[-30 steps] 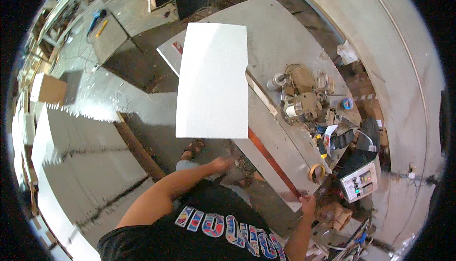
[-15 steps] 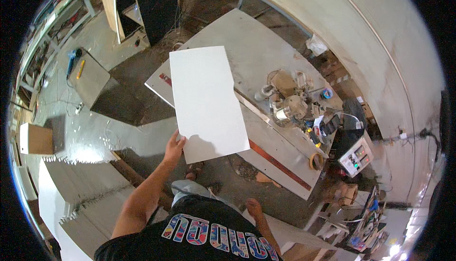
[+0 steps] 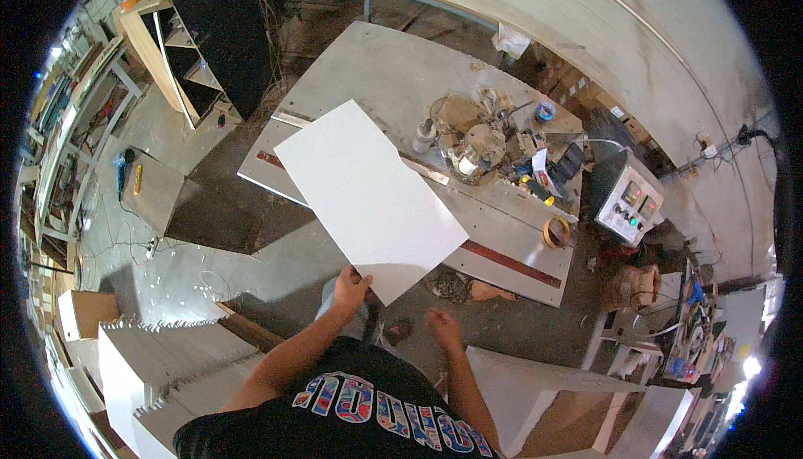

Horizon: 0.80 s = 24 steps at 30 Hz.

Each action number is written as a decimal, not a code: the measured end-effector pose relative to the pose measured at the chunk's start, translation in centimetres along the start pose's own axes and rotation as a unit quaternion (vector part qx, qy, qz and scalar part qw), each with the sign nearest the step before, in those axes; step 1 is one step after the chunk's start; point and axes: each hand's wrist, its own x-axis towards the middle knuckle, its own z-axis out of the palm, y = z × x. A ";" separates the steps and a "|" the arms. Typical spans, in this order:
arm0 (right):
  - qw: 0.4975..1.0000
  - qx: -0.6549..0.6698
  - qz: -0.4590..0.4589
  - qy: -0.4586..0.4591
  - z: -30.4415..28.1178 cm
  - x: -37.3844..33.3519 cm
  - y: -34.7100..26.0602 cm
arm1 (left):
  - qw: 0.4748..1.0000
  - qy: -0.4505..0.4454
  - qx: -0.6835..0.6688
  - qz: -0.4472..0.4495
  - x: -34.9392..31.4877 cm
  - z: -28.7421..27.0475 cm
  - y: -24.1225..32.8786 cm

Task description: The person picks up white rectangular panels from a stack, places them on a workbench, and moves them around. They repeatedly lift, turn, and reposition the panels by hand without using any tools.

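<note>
A white rectangular board (image 3: 372,200) is held out in front of me, lying slantwise across the near side of the grey worktable (image 3: 376,58). My left hand (image 3: 351,288) grips its near left corner, with the thumb on top and the other fingers hidden below. My right hand (image 3: 444,329) holds nothing and hangs beside my body, short of the board's near edge, its fingers slightly apart. A reddish-brown strip (image 3: 510,264) runs along the table's near side and passes under the board.
A dusty machine (image 3: 481,145) stands on the table, with a tape roll (image 3: 555,232) near its right end. Right of it is a control box (image 3: 631,201). Stacked white boards (image 3: 180,350) lie at lower left. A power tool rests on a box (image 3: 155,191) at left.
The board has turned counterclockwise in view, its far end swinging left and its near end right. My left hand moved right and slightly down; my right hand came up a little.
</note>
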 end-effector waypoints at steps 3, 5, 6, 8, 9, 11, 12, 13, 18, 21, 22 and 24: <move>0.991 0.113 0.063 -0.042 2.6 -0.2 -2.4 | 1.000 0.009 -0.002 -0.007 1.9 -2.7 1.0; 0.988 0.124 0.085 -0.022 4.8 -1.2 -5.1 | 0.995 0.097 -0.022 0.034 4.6 -5.8 2.3; 0.986 0.142 0.089 0.006 6.1 -1.0 -6.7 | 0.986 0.135 0.003 0.095 7.3 -8.1 3.6; 0.982 0.172 0.068 0.025 7.4 -0.7 -9.4 | 0.951 0.212 0.104 0.201 12.3 -12.9 6.7; 0.983 0.174 0.053 0.019 8.4 0.3 -10.4 | 0.895 0.270 0.247 0.255 14.3 -14.9 8.1; 0.979 0.193 0.035 0.060 10.1 2.4 -10.6 | 0.846 0.310 0.322 0.292 19.4 -19.1 11.2; 0.949 0.287 0.039 0.126 10.8 3.7 -9.8 | 0.857 0.285 0.316 0.290 21.7 -21.0 12.4; 0.954 0.264 0.039 0.139 11.1 4.6 -8.6 | 0.855 0.280 0.316 0.300 23.8 -22.3 13.3; 0.964 -0.072 -0.112 0.229 10.2 11.0 -2.5 | 0.896 0.192 0.289 0.275 29.6 -25.5 14.7; 0.946 -0.015 -0.150 0.287 11.8 11.5 -0.9 | 0.889 0.162 0.336 0.268 30.4 -25.5 14.5; 0.946 0.026 -0.137 0.293 12.3 11.3 -1.3 | 0.888 0.169 0.331 0.271 30.3 -25.4 14.4; 0.938 0.103 -0.103 0.314 13.1 10.1 -2.5 | 0.877 0.189 0.324 0.301 30.3 -25.3 14.4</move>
